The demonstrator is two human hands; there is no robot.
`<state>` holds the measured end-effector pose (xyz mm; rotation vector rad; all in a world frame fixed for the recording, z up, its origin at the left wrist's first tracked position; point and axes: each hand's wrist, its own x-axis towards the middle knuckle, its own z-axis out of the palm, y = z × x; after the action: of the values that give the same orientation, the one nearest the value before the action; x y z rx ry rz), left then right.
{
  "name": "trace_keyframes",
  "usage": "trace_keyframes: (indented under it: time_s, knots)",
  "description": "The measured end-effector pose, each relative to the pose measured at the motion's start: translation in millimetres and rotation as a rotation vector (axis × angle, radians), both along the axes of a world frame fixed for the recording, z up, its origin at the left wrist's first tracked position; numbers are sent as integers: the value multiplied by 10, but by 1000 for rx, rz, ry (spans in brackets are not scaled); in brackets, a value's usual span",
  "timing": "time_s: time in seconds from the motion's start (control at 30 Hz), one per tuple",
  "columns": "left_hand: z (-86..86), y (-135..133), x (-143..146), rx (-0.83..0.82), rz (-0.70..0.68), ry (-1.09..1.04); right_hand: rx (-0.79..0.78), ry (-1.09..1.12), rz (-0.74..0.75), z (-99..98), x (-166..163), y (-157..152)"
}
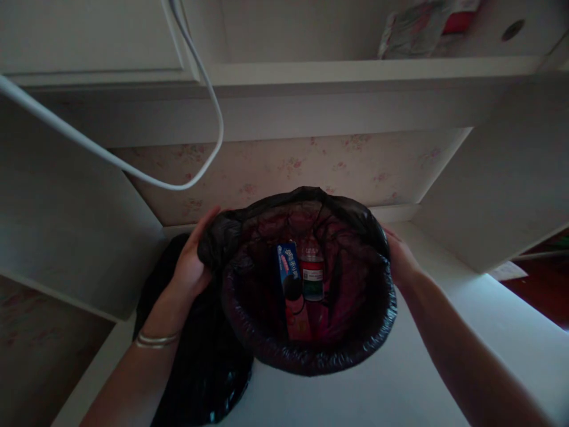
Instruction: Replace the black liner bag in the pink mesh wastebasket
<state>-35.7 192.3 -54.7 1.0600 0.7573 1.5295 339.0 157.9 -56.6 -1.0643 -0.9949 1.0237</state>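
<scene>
Between my two hands is a trash bin (306, 362) lined with a black plastic bag, its mouth tilted toward me. My left hand (193, 264) grips its left side, next to a bunched knot of the bag. On the opposite side, my right hand (400, 258) holds the bin, with most of its fingers hidden behind the rim. Inside lie a blue box (287, 261) with white lettering, a clear bottle (313, 279) with a red and green label, and a small dark round thing (292, 287). Something reddish (297, 323) lies below them.
A second black plastic bag (208, 379) lies on the white surface (355, 391) under my left arm. A white cable (133, 172) loops at upper left. Overhead runs a shelf edge (355, 71) with a plastic-wrapped item (413, 29). Side panels stand left and right.
</scene>
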Motion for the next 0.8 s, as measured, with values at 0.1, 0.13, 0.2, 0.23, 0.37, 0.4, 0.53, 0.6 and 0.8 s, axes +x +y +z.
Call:
trace_keyframes:
  time_s: [0.1, 0.13, 0.2, 0.23, 0.37, 0.4, 0.53, 0.6, 0.8]
  knots:
    - [-191, -434, -72, -149, -12, -63, -95, 66, 65, -163, -32, -390]
    - [-256, -581, -91, -222, -57, -89, -144, 98, 86, -232, -28, -514]
    - [-361, -850, -116, -360, -124, -98, -236, 155, 124, -373, 7, -730]
    - [-396, -965, -120, -401, -144, -83, -263, 173, 135, -438, 33, -817]
    - [-412, -1269, -87, -464, -198, -31, -268, 186, 150, -588, 129, -1019]
    - [-397, -1315, -75, -473, -208, -20, -267, 193, 150, -594, 139, -1044]
    - [-336, -1452, -66, -474, -237, 50, -237, 233, 165, -529, 114, -1108]
    - [-312, -1502, -79, -451, -258, 58, -208, 268, 190, -477, 81, -1130]
    - [-217, -1604, -56, -446, -320, 22, -210, 312, 110, -425, -39, -1093]
